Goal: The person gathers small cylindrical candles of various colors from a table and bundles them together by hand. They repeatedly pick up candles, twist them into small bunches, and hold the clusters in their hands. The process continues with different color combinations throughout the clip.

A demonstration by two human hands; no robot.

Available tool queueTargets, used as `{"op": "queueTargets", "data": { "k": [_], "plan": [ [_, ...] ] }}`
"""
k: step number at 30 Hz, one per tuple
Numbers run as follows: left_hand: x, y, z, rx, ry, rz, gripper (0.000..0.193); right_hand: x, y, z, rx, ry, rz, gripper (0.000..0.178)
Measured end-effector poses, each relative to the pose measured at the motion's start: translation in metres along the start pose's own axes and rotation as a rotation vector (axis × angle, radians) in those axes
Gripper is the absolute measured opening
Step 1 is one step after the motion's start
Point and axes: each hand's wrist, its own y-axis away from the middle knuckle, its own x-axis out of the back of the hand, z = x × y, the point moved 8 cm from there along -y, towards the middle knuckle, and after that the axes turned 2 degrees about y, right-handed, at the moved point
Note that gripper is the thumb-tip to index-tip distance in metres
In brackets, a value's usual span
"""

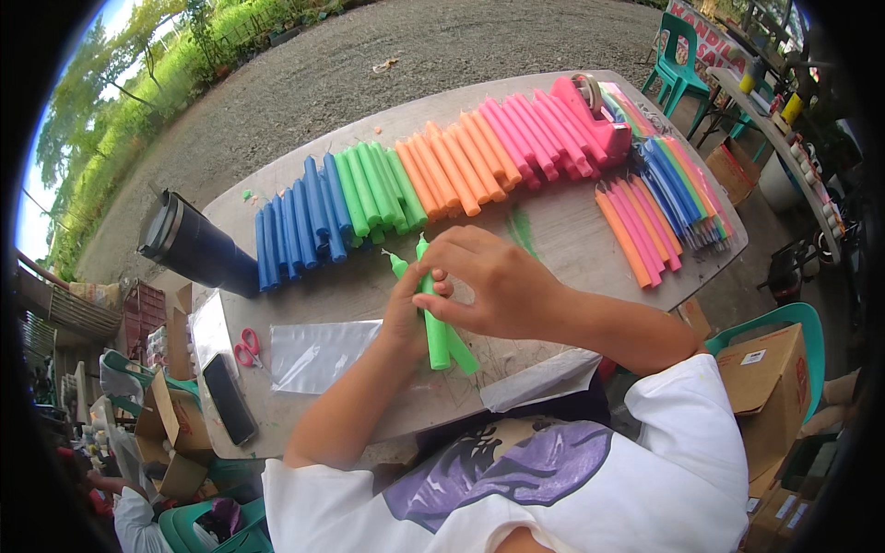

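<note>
Near the candle row (431,173), my left hand (403,311) holds two green candles (437,346); whether my right hand (502,276) grips, I cannot tell.

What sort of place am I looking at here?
Probably a small open-air candle workplace: green candles in the left hand, rows of coloured candles on the table, and gravel ground beyond.

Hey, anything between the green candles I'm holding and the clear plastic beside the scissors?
Yes: your left forearm lies between the green candles and the clear plastic, overlapping its right end. Nothing else visible does.
</note>
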Motion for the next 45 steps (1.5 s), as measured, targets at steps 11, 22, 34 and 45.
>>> {"op": "queueTargets", "data": {
  "k": [11, 22, 34, 45],
  "plan": [
    [-0.008, 0.005, 0.006, -0.013, 0.152, -0.064, 0.04, -0.118, -0.08, 0.083, -0.097, 0.512, -0.239, 0.059],
    [0.007, -0.003, 0.013, -0.135, 0.153, 0.088, 0.039, -0.043, -0.011, 0.085, -0.273, -0.061, 0.076, 0.014],
    [0.012, 0.004, 0.004, -0.147, 0.058, 0.068, 0.018, -0.088, -0.046, 0.1, -0.575, 0.189, -0.293, 0.069],
    [0.01, 0.004, -0.003, -0.078, 0.033, 0.094, 0.022, -0.092, -0.034, 0.102, -0.613, 0.106, -0.305, 0.082]
  ]
}}
